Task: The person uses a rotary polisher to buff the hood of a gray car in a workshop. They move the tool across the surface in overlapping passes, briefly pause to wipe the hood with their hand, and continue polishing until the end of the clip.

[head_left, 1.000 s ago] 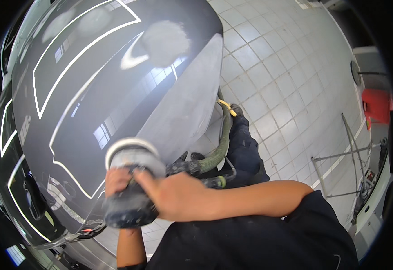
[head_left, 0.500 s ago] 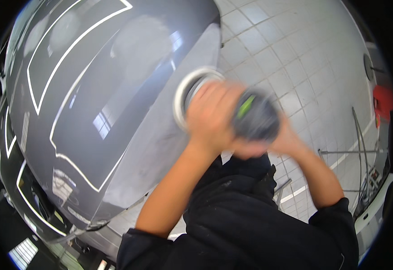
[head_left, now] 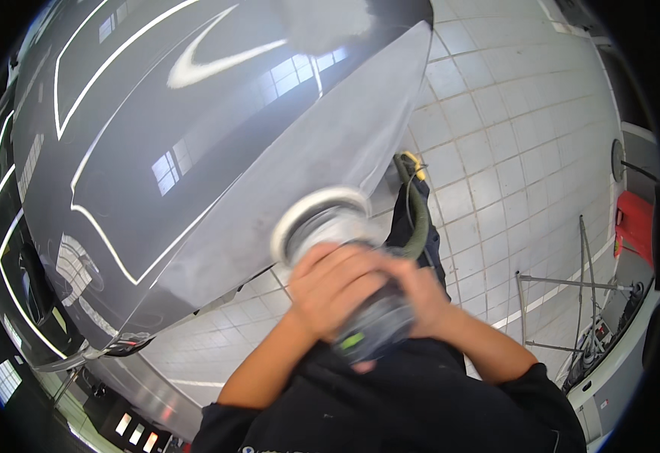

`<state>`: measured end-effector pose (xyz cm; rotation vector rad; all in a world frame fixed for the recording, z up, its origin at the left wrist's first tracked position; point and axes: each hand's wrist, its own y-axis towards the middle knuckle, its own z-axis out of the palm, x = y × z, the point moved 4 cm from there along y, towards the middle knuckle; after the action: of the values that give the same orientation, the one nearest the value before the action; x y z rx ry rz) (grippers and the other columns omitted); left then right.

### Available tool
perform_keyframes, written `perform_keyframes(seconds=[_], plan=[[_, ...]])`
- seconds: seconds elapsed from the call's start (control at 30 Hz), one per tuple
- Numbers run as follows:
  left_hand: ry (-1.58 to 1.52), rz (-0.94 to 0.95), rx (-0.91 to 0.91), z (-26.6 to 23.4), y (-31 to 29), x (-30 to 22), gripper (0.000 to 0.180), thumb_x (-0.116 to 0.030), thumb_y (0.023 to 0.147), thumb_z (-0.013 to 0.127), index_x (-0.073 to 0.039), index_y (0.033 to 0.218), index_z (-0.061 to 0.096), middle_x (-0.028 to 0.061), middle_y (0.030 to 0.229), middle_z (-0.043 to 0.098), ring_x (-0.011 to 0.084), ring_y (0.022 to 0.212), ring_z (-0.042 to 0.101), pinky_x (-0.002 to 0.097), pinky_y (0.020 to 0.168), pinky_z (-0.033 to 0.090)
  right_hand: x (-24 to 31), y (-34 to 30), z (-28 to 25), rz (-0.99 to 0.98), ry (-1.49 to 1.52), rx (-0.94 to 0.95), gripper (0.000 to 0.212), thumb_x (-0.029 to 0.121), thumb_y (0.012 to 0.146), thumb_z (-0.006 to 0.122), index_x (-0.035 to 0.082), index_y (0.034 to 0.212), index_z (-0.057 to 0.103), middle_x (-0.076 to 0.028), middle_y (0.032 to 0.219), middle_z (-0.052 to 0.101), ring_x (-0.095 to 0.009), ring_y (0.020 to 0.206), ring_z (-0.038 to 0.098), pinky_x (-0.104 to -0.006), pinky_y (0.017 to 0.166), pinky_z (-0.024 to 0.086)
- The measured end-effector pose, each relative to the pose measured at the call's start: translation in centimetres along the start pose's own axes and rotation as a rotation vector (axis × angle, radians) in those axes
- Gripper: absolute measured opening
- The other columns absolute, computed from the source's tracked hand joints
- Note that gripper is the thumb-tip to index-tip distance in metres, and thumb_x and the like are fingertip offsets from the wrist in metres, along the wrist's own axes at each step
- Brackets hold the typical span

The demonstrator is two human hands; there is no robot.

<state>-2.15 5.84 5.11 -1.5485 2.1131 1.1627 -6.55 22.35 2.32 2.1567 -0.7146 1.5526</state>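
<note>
An orbital sander (head_left: 379,321) with a dark body, a green mark and a pale round pad (head_left: 307,205) is in both my hands. My left hand (head_left: 334,287) wraps over it near the pad. On its other side, my right hand (head_left: 424,298) grips the body, its fingers partly hidden. The pad overlaps the outer edge of a matte grey car panel (head_left: 269,204); motion blur hides whether it touches. A green hose (head_left: 418,226) runs beside the sander. Alongside the matte panel lies the glossy grey bonnet (head_left: 141,174) with bright light reflections.
Light floor tiles (head_left: 488,151) spread to the right of the car. A metal stand (head_left: 564,283) and a red object (head_left: 633,226) are at the far right. The car's front bumper (head_left: 149,385) curves away at lower left.
The sander and both hands have moved nearer to my body and slightly left, toward the panel's near end. My view has shifted, and the green hose has come into sight.
</note>
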Motion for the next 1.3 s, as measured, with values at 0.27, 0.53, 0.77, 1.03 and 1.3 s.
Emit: perform_keyframes(seconds=[0.27, 0.53, 0.77, 1.03, 1.3], plan=[[-0.082, -0.263, -0.119, -4.9, -4.6, 1.3, 0.051, -0.061, 0.082, 0.064, -0.010, 0.085, 0.064, 0.0125, 0.091, 0.073, 0.0305, 0.090, 0.071, 0.0460, 0.091, 0.047, 5.2, 3.7, 1.6, 0.132, -0.009, 0.208, 0.080, 0.023, 0.078, 0.076, -0.003, 0.144, 0.039, -0.017, 0.081, 0.070, -0.036, 0.072, 0.071, -0.0435, 0.059, 0.056], [-0.068, -0.012, -0.185, 10.6, 18.2, 7.4, 0.088, -0.082, 0.062, 0.069, -0.001, 0.098, 0.071, 0.0140, 0.089, 0.069, 0.0354, 0.081, 0.068, 0.0427, 0.081, 0.053, -9.2, 6.8, -16.6, 0.272, 0.206, -0.190, 0.080, 0.019, 0.066, 0.089, 0.005, 0.135, 0.050, -0.009, 0.105, 0.071, -0.017, 0.105, 0.065, -0.0356, 0.092, 0.053], [-0.149, -0.252, 0.097, 16.2, 28.2, 11.2, 0.050, -0.050, 0.068, 0.075, -0.003, 0.086, 0.068, 0.0168, 0.082, 0.068, 0.0393, 0.076, 0.064, 0.0453, 0.068, 0.051, -15.5, 10.5, -24.9, 0.836, 0.284, -0.026, 0.043, 0.021, 0.078, 0.082, 0.003, 0.114, 0.067, -0.009, 0.105, 0.071, -0.017, 0.094, 0.067, -0.0367, 0.083, 0.056], [-0.214, -0.169, -0.207, 1.9, 4.1, 5.0, 0.085, -0.076, 0.057, 0.070, -0.005, 0.105, 0.070, 0.0141, 0.104, 0.072, 0.0334, 0.100, 0.071, 0.0440, 0.088, 0.053, -1.8, 7.9, -7.0, 0.148, -0.014, 0.365, 0.090, 0.038, 0.076, 0.083, 0.007, 0.147, 0.037, -0.019, 0.081, 0.070, -0.041, 0.071, 0.070, -0.0492, 0.062, 0.056], [-0.175, -0.200, -0.012, 11.8, 18.6, 7.5, 0.078, -0.059, 0.061, 0.081, -0.004, 0.113, 0.065, 0.0131, 0.107, 0.067, 0.0339, 0.104, 0.063, 0.0452, 0.100, 0.046, -13.0, 7.0, -17.3, 0.518, 0.027, 0.121, 0.050, 0.020, 0.078, 0.079, 0.005, 0.122, 0.063, -0.012, 0.117, 0.068, -0.023, 0.105, 0.066, -0.0383, 0.087, 0.054]])
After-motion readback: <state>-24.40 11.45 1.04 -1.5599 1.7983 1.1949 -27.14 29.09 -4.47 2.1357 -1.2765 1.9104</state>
